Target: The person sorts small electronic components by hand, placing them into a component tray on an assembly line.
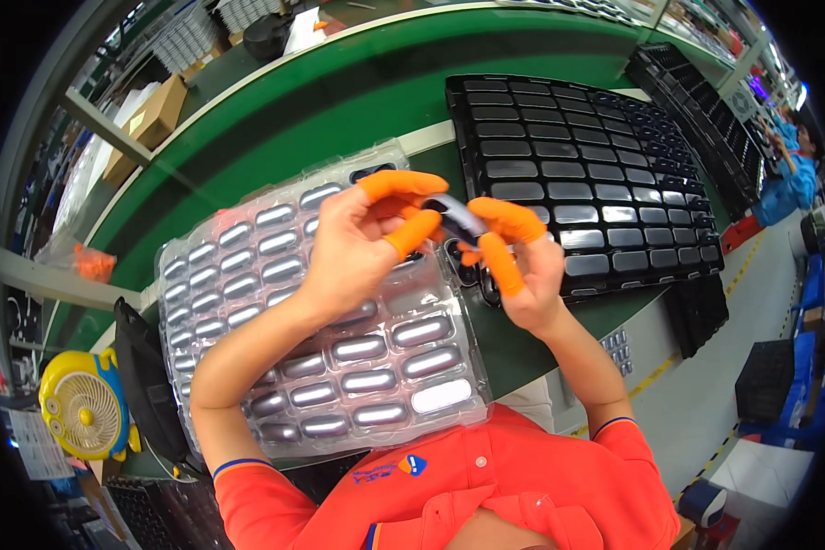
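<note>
The left hand (348, 243) had its thumb and a finger clamped on one end of a gray oblong piece (464, 218); the right hand (527, 261) pinched the other end. That piece was held aloft, over the right edge of the clear tray (474, 353). The tray's visible pockets mostly bore gray pieces (358, 349), so its filling looked largely done; at least one pocket near the right side seemed unfilled.

Counted, there were two hands, one held piece, one clear tray and at least two dozen gray pieces; the left arm hid others. Just right lay one wide black tray (458, 133); whether its glossy oblongs were pieces or bare pockets could not be told. One yellow fan (84, 414) stood far left.
</note>
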The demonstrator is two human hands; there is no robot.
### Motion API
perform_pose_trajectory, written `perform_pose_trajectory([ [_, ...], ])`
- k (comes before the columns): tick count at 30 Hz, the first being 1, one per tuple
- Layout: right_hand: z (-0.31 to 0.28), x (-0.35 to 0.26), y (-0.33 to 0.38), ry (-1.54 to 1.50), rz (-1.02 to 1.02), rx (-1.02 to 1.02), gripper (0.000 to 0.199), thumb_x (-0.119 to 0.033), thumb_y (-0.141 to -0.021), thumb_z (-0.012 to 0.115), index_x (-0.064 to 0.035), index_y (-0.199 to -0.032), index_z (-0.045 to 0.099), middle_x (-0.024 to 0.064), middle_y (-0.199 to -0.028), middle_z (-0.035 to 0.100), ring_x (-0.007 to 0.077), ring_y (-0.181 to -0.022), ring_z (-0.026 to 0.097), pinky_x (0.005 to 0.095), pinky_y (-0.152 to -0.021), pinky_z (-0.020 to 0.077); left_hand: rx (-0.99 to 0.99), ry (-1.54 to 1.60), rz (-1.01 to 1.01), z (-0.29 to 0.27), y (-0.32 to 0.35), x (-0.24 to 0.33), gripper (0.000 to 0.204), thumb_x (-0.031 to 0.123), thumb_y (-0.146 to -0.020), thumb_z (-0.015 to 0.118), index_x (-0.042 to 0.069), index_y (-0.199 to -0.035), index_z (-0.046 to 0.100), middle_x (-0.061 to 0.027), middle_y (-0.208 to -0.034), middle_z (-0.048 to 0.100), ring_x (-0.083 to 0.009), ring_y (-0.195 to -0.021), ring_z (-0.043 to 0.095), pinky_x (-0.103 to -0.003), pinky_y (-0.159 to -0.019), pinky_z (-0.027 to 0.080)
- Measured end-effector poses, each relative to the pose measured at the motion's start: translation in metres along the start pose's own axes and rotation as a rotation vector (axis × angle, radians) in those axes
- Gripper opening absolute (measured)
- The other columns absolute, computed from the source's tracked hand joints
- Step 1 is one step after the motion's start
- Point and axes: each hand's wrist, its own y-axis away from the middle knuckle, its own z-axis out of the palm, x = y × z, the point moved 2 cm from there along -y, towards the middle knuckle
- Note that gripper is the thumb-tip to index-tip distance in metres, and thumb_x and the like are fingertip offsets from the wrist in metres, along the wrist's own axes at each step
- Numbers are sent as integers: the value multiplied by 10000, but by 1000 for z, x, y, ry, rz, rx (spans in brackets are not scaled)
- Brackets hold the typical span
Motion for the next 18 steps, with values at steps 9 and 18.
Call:
perform_pose_trajectory([
  [9,-88,28,-71,826,-67,-84,132,-58,-793,619,-32,-922,631,100,-823,635,183,-687,607,271,-611,467,-626,-1108,205,-6,11,4,280,7,-703,633,56,-979,632,-126,-852,584,-293,-732,585,-376,-648,470],
  [18,-247,151,-173,1696,-329,-30,315,-3,-768,537,-64,-1075,580,150,-973,612,349,-979,525,412,-832,453,-572,-1059,167,-4,15,9,168,65,-739,627,21,-900,622,-148,-835,556,-323,-719,571,-394,-632,468],
])
